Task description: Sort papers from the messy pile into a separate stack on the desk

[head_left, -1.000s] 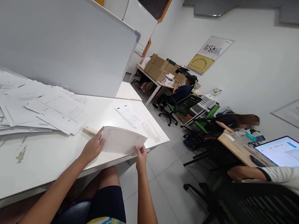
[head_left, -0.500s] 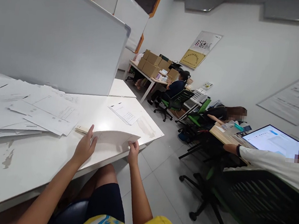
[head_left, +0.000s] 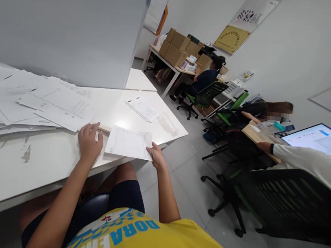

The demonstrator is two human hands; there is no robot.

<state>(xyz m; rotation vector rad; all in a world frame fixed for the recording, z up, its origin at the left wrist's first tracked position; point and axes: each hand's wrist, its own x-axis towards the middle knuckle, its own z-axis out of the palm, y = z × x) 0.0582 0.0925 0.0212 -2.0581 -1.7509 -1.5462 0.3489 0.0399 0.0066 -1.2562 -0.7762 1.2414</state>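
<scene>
While flat near the table (head_left: 60,168) edge, sheet (head_left: 129,144) under right grip (head_left: 156,157), left grip (head_left: 89,143) loose, empty.

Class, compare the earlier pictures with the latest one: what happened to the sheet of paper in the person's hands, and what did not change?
The sheet, earlier lifted by both hands, now lies flat on the white table. The left hand has let go and rests beside it; the right hand still touches its right edge. The paper pile and small separate stack stayed put.

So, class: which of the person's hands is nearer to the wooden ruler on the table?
Left. The left hand rests beside the wooden ruler; the right hand is across the paper sheet, at its far corner.
</scene>
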